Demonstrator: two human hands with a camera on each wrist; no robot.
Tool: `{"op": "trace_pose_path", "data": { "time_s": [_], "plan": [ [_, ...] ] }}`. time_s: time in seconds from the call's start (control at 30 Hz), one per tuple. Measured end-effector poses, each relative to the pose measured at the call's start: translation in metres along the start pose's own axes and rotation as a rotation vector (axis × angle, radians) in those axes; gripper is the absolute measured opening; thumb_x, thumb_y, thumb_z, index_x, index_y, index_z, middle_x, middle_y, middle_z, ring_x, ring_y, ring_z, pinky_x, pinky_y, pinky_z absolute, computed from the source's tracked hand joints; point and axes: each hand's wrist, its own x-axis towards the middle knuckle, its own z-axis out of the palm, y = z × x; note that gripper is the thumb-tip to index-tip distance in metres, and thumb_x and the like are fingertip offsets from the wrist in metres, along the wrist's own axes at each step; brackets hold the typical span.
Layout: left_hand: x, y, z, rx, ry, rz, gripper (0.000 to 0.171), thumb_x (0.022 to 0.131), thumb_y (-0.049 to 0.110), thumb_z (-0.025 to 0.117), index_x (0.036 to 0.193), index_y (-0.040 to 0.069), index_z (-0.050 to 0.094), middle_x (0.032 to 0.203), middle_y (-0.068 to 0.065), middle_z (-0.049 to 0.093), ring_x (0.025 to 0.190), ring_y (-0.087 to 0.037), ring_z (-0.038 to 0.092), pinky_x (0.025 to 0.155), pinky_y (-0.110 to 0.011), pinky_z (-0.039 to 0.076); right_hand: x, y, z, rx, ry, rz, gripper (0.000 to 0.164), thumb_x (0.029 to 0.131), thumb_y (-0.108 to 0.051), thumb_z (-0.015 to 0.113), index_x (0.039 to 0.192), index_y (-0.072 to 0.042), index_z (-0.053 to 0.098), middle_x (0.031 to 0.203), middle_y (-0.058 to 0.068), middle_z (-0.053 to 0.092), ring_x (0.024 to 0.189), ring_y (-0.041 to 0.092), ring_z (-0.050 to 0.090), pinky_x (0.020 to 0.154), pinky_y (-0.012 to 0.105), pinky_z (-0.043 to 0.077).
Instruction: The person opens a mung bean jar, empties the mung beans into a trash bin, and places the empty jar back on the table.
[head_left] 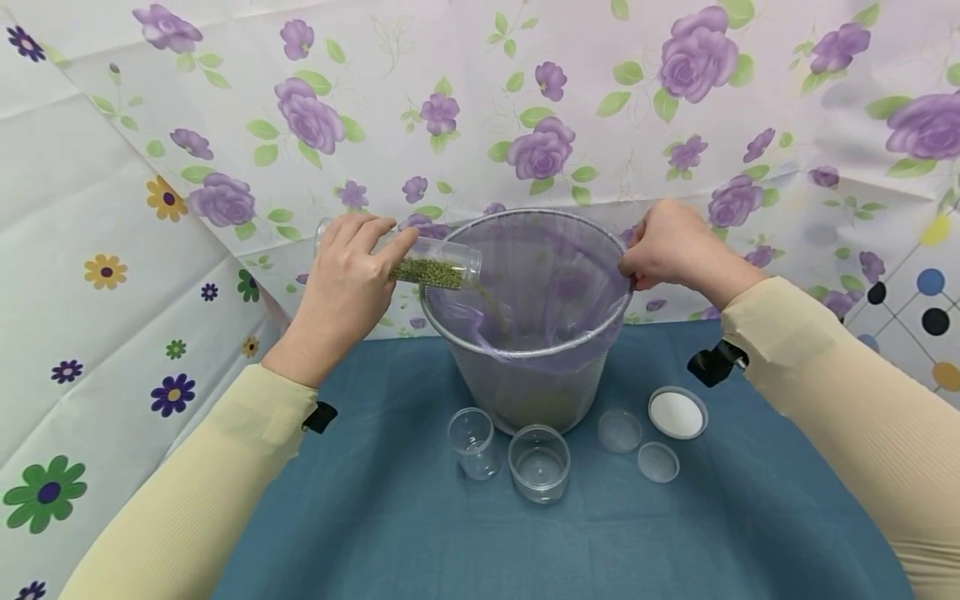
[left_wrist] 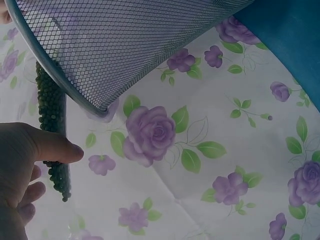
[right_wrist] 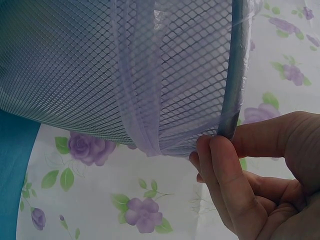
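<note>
My left hand (head_left: 348, 271) grips a clear plastic jar (head_left: 471, 265) tipped on its side, its mouth over the left rim of a wire mesh bin (head_left: 517, 392). Green beans (head_left: 427, 272) lie along the jar's lower side, and a thin stream of them falls into the bin. A sheer purple bag (head_left: 555, 258) lines the bin and folds over its rim. At the bin's right side my right hand (head_left: 671, 250) pinches the rim and bag edge; in the right wrist view the thumb is inside and the fingers (right_wrist: 225, 165) outside.
In front of the bin stand a clear cup (head_left: 474, 442) and a wider clear container (head_left: 540, 462). To their right lie two clear lids (head_left: 619, 431) and a round container with white contents (head_left: 677, 414). Flowered sheeting (head_left: 442, 117) hangs behind the blue cloth (head_left: 450, 542).
</note>
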Motion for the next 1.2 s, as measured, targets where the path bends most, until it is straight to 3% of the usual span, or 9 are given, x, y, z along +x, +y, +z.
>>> {"op": "trace_pose_path", "data": {
  "time_s": [0.27,0.87,1.2],
  "plan": [
    [0.0003,-0.0001,-0.0006,0.000,0.005,0.003,0.046,0.075,-0.005,0.067,0.119,0.008,0.064,0.115,-0.018,0.062,0.110,-0.034,0.053,0.101,-0.049,0.040,0.0012,0.0007,0.0012,0.006,0.009,-0.002,0.017,0.074,-0.013,0.063,0.066,-0.001,0.071,0.057,0.007,0.068,0.053,0.019,0.067,0.052,0.030,0.054],
    [0.0048,0.0024,0.0000,-0.006,0.064,0.023,0.034,0.086,-0.004,0.056,0.115,0.009,0.066,0.110,-0.017,0.064,0.107,-0.033,0.055,0.103,-0.048,0.040,0.0011,0.0011,0.0022,-0.004,0.020,-0.009,0.018,0.075,-0.014,0.062,0.065,-0.002,0.072,0.056,0.006,0.068,0.053,0.019,0.067,0.054,0.032,0.054],
    [0.0067,0.0040,0.0002,0.010,0.081,0.029,0.034,0.086,-0.004,0.057,0.115,0.010,0.066,0.111,-0.017,0.065,0.109,-0.033,0.056,0.105,-0.048,0.038,0.0003,0.0015,0.0020,-0.003,0.020,-0.017,0.018,0.074,-0.013,0.061,0.066,-0.001,0.072,0.056,0.006,0.067,0.052,0.018,0.067,0.052,0.030,0.054]
  ]
}}
